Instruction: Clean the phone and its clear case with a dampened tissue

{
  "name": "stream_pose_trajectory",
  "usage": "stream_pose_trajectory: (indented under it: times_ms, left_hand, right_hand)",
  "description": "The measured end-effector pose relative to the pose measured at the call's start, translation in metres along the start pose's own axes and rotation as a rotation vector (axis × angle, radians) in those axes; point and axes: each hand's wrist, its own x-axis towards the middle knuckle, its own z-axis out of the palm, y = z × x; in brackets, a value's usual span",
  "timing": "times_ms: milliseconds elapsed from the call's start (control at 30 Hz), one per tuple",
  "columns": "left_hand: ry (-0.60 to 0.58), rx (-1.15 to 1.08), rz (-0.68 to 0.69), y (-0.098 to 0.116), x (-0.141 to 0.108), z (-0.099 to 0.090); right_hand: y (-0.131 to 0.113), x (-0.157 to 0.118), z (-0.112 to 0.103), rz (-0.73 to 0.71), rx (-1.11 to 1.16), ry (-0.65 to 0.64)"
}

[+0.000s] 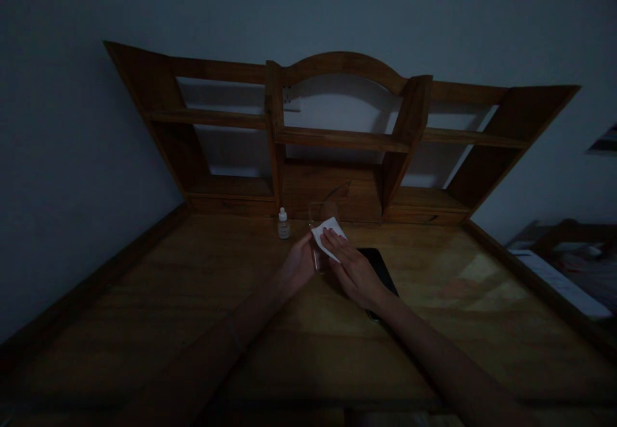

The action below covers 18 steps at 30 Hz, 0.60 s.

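Note:
My left hand (299, 265) is closed on the left edge of a clear phone case (318, 261), a see-through rectangular piece held up off the desk. Pressed flat against the case is a folded white tissue (334, 226), under the fingers of my right hand (351, 265). Those fingers lie together over the tissue and keep it on the case. Partly hidden below my right hand, a dark phone (378, 269) lies on the desk. A small clear bottle (283, 227) with a white cap stands upright to the left of the case.
The wooden desk (159, 285) carries a shelf unit (332, 137) with open compartments and small drawers along its back. Raised wooden edges border both sides. A wall socket (290, 98) shows through the shelf. Beyond the right edge lies a white flat item (554, 279).

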Motion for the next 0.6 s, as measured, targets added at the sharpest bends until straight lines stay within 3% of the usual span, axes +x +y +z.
stream_pose_trajectory:
  times_ms: [233, 367, 600]
  left_hand:
    - [-0.063, -0.137, -0.093, 0.001, -0.009, 0.014]
    - [-0.099, -0.132, -0.106, -0.006, -0.011, 0.012]
    - [-0.015, -0.094, -0.136, -0.011, -0.01, 0.015]
  right_hand:
    - [-0.009, 0.002, -0.006, -0.068, -0.009, -0.033]
    - [-0.012, 0.002, -0.006, -0.08, -0.01, -0.038]
    - [-0.011, 0.005, -0.006, 0.004, -0.051, 0.053]
